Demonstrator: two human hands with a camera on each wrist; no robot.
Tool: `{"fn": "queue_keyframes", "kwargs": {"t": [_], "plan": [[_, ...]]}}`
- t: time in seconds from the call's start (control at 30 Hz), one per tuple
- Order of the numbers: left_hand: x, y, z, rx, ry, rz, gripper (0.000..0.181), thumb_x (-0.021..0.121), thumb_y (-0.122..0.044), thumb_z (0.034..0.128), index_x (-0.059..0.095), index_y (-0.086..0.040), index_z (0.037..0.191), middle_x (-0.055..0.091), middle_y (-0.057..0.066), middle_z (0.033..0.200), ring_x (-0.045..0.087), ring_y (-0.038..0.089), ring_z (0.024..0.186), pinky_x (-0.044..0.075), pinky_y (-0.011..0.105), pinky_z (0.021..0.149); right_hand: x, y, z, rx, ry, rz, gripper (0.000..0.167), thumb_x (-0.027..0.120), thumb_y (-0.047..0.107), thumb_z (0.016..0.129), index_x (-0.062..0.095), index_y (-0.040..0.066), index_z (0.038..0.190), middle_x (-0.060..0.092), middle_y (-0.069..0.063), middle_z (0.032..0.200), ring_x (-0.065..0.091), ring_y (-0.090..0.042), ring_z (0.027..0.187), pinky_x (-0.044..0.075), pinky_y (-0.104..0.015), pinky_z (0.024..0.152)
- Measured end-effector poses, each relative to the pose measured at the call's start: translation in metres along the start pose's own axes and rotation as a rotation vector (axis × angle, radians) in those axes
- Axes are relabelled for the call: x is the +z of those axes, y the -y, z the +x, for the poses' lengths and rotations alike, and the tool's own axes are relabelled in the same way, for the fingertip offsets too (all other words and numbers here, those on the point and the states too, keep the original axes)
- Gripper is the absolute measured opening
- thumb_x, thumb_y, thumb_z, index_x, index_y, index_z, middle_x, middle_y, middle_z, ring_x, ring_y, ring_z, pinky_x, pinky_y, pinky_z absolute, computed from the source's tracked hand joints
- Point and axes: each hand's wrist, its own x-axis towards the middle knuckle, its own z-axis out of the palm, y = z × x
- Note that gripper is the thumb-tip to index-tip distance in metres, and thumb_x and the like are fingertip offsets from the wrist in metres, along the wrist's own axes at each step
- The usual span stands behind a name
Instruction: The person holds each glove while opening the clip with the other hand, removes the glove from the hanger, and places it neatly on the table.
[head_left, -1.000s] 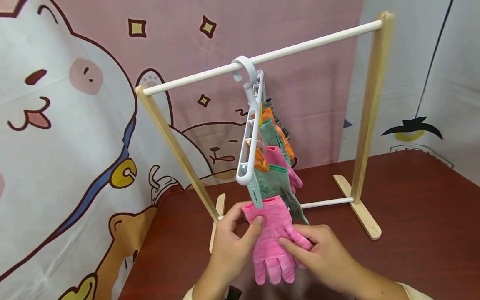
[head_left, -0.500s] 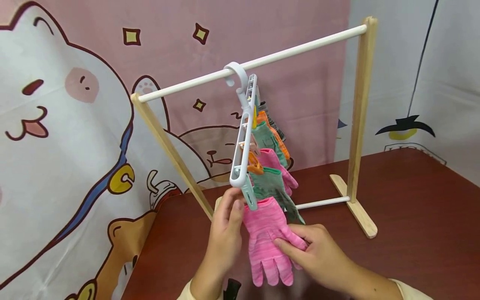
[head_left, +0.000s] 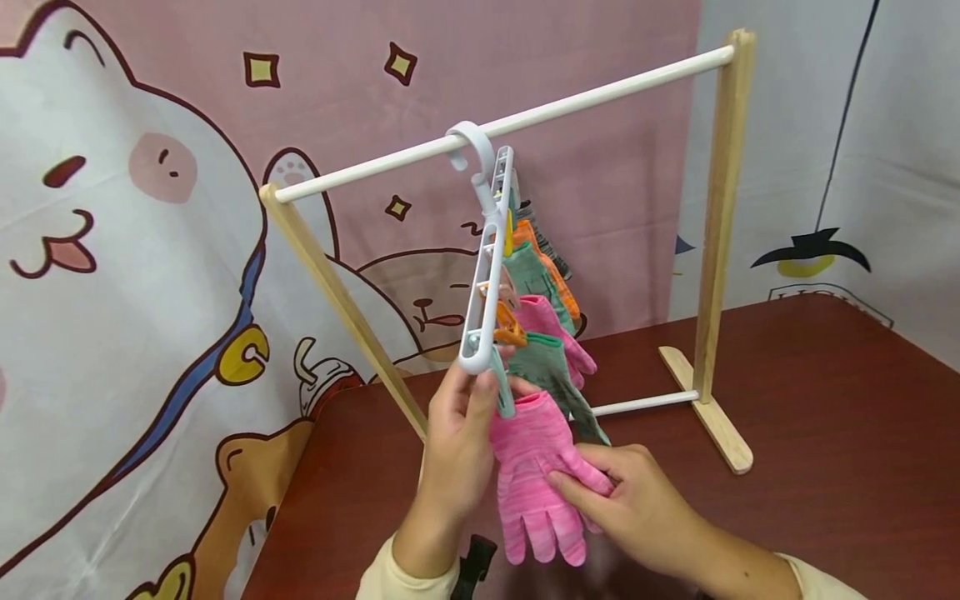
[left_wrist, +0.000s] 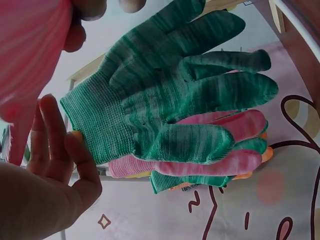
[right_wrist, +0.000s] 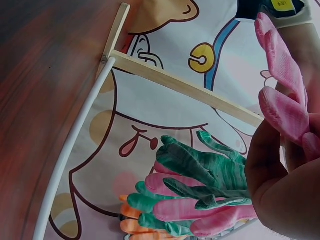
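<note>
In the head view, my right hand (head_left: 637,500) pinches a pink knit glove (head_left: 532,467) by its thumb side, fingers hanging down. The glove's cuff is at the lower end of a pale blue-green clip (head_left: 504,396); whether the clip bites it cannot be told. My left hand (head_left: 461,446) has its thumb on that clip, fingertips showing past its other side. The clip hangs from the near end of a white hanger (head_left: 480,308). Behind is a green glove (head_left: 547,367) under an orange clip (head_left: 510,325). The left wrist view shows this green glove (left_wrist: 165,95) beside the left fingers.
The hanger hooks over the white rod (head_left: 600,100) of a wooden rack (head_left: 723,225) on a dark red table (head_left: 832,417). Farther along hang another pink glove (head_left: 581,358), green ones and an orange glove (head_left: 566,292). A cartoon-printed cloth (head_left: 187,250) stands behind.
My left hand let go of the pink glove's cuff and moved up to the pale clip, its fingers now around it. The right hand keeps its pinch on the glove. The head view shifted slightly.
</note>
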Motion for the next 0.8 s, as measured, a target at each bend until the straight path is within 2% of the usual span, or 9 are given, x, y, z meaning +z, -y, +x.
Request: {"fn": "queue_keyframes", "kwargs": {"t": [0.13,0.3,0.4,0.53,0.8], "plan": [[0.0028,-0.0012,0.0016,-0.009,-0.027,-0.036,0.036,0.045,-0.028,0.1073,0.054,-0.004,0.133,0.065,0.026,0.111,0.072,0.015,0.093,0.056,0.024,0.07,0.0002,-0.0014,0.0004,-0.013,-0.005,-0.01,0.025,0.075,0.002,0.086,0.068,0.026,0.083,0.051,0.017,0.053,0.046,0.012,0.049,0.04,-0.012,0.044],[0.0029,-0.0015,0.0023,0.016,-0.062,-0.001,0.038,0.049,-0.028,0.1059,0.056,0.0,0.131,0.072,0.021,0.1,0.073,0.019,0.099,0.055,0.028,0.088,0.0001,-0.0016,0.0012,-0.016,-0.002,-0.004,0.025,0.075,0.002,0.086,0.067,0.026,0.083,0.052,0.017,0.054,0.046,0.012,0.051,0.04,-0.012,0.044],[0.0028,-0.0011,0.0023,0.037,-0.069,-0.002,0.039,0.05,-0.027,0.1056,0.055,0.002,0.131,0.072,0.024,0.1,0.072,0.017,0.101,0.053,0.03,0.092,0.0001,-0.0011,0.001,-0.006,0.003,0.0,0.025,0.074,0.002,0.087,0.067,0.026,0.084,0.05,0.019,0.054,0.045,0.012,0.05,0.039,-0.013,0.043],[0.0025,-0.0007,0.0028,0.047,-0.07,-0.012,0.039,0.05,-0.027,0.1055,0.055,0.002,0.131,0.071,0.025,0.102,0.072,0.016,0.103,0.053,0.029,0.092,0.0008,-0.0013,0.0005,0.0,0.007,-0.001,0.023,0.074,0.003,0.088,0.068,0.026,0.085,0.05,0.019,0.054,0.045,0.012,0.05,0.04,-0.013,0.044],[-0.0006,-0.002,0.0037,0.093,-0.116,0.006,0.041,0.053,-0.028,0.1041,0.057,0.004,0.128,0.071,0.029,0.1,0.07,0.016,0.084,0.059,0.036,0.083,0.0037,-0.0065,-0.0015,-0.019,0.007,-0.005,0.022,0.076,0.004,0.086,0.072,0.025,0.089,0.062,0.015,0.064,0.053,0.006,0.057,0.045,-0.014,0.05]]}}
